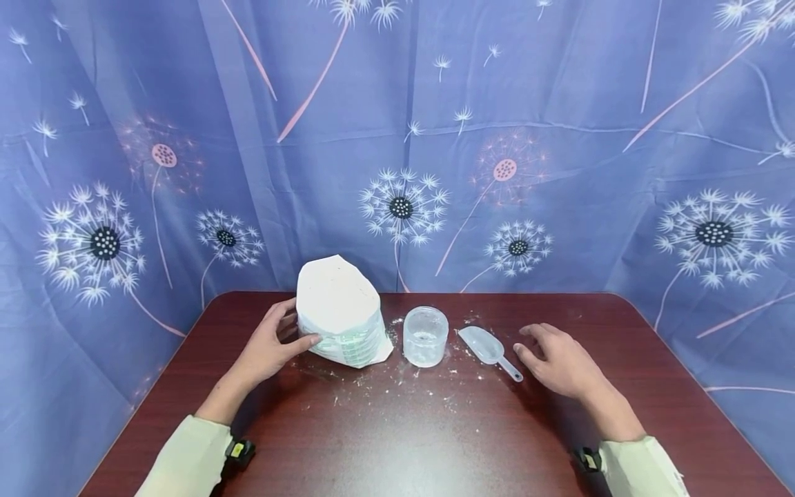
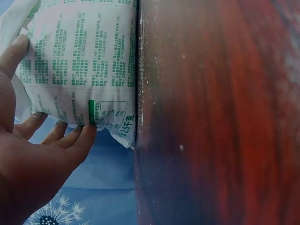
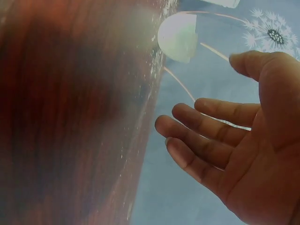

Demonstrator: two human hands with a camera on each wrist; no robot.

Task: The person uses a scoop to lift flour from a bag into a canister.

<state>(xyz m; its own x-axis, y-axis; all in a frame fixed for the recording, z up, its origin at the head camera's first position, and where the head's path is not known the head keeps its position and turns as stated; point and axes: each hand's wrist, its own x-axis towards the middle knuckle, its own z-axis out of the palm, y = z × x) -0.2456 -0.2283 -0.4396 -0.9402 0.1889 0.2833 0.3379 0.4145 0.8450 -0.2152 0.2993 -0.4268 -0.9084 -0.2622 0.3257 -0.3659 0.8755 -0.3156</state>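
An open white bag [image 1: 338,304] with green print, full of white powder, stands at the table's back left. My left hand [image 1: 279,342] touches the bag's left side, thumb at the front and fingers spread. In the left wrist view the fingertips of this hand [image 2: 42,154] lie along the edge of the printed bag [image 2: 79,51]. A clear round plastic jar [image 1: 425,337] stands right of the bag. Beside it lies a translucent scoop [image 1: 484,345], handle toward the front right. My right hand [image 1: 562,359] hovers right of the scoop, fingers loosely bent and holding nothing.
White powder is scattered on the dark red wooden table [image 1: 428,442] around the bag, jar and scoop. A blue curtain [image 1: 435,90] with dandelion prints hangs right behind the table's back edge.
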